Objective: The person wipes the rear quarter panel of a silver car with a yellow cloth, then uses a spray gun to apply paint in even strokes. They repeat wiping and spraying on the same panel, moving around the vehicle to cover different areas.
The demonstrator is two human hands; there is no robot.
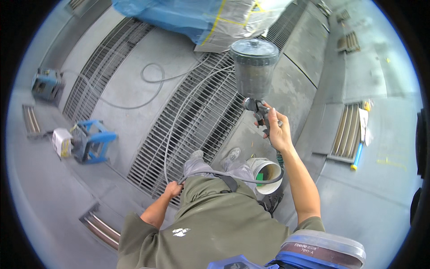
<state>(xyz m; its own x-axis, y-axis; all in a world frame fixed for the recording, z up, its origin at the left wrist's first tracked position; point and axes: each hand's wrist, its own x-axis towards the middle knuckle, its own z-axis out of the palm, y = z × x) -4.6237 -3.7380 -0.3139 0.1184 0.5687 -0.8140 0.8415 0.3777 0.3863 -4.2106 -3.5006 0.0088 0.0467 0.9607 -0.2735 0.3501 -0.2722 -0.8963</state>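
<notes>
In my right hand point(278, 131) is a spray gun point(259, 112), its handle wrapped by my fingers. A large translucent cup point(255, 67) with a lid stands on top of the gun. From the grip a grey air hose point(233, 176) loops down and across my waist. My left hand point(173, 189) is closed around that hose at my left side. Beyond the cup, a car body point(197, 20) appears masked in blue film, silvery sheeting and yellow tape.
A white bucket point(268, 169) stands by my right foot. Floor grating point(192, 112) runs under the trailing hose. Blue stands point(96, 139) are at the left wall. A blue-handled tool point(358, 152) is by a lamp panel point(345, 130) on the right. A respirator cartridge point(320, 249) shows below.
</notes>
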